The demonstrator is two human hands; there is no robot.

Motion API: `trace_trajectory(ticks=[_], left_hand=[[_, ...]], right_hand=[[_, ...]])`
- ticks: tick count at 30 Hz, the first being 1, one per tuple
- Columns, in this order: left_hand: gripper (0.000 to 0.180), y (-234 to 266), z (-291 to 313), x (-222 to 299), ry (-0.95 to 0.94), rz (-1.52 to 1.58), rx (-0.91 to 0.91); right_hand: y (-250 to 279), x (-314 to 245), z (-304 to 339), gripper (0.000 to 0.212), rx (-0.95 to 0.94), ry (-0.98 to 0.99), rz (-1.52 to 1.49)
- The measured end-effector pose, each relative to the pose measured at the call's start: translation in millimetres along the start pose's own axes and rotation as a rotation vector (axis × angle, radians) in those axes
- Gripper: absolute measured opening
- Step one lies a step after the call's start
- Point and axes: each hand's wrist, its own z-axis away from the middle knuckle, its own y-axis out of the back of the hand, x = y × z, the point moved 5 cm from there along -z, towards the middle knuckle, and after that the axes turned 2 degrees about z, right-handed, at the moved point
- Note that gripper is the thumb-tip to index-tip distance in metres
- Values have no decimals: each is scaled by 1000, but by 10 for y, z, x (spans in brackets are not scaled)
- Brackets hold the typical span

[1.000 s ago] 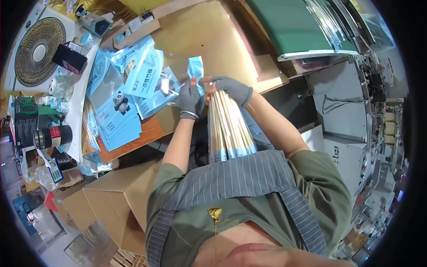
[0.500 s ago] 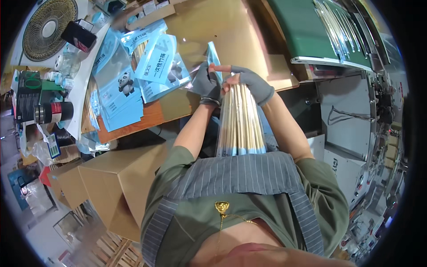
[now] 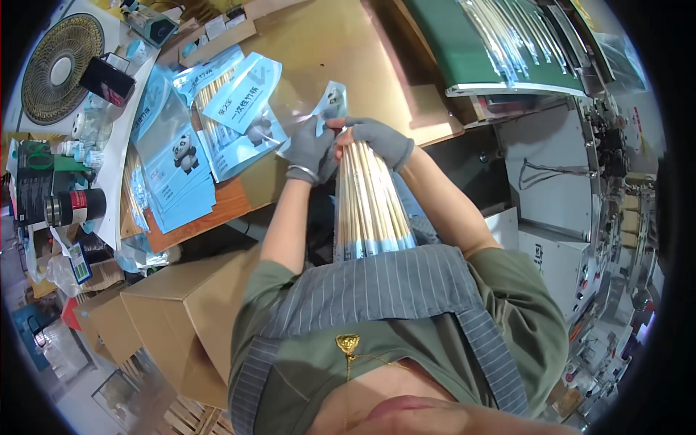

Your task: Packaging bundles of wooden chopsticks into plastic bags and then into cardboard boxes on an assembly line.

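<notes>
My right hand (image 3: 382, 143), in a grey fingerless glove, is closed around the top of a bundle of chopsticks (image 3: 368, 196) in clear wrappers. The bundle hangs toward my apron, its blue-printed ends lowest. Right beside it my left hand (image 3: 308, 154), gloved alike, is closed on a clear and blue plastic bag (image 3: 333, 104) with a panda print. The bag's free end sticks up past the fingers; its lower part is hidden by the hands. Left of them lie a filled chopstick bag (image 3: 250, 134) and a fanned stack of flat blue bags (image 3: 174, 188) on the table.
The brown tabletop (image 3: 319, 43) stretches ahead. A green conveyor belt (image 3: 442, 47) carrying several wrapped chopsticks (image 3: 500, 36) stands at the far right. Cardboard boxes (image 3: 185, 290) are at my lower left. A fan (image 3: 61, 69), a phone (image 3: 107, 80) and a dark thermos (image 3: 76, 206) are at the left.
The view has shifted, so most of the scene sits farther left. The bag in my left hand has turned, and its panda print now shows. Both hands keep their grip.
</notes>
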Motion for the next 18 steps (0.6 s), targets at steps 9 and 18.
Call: trace_trajectory(ticks=[9,18], left_hand=[[28,188,329,574,-350,-310,201],[38,65,1074,1230,-843,-403,72]], right_hand=[[153,200,-109,22,-49,-7,148],[164,574,103,20,14,209,-184]])
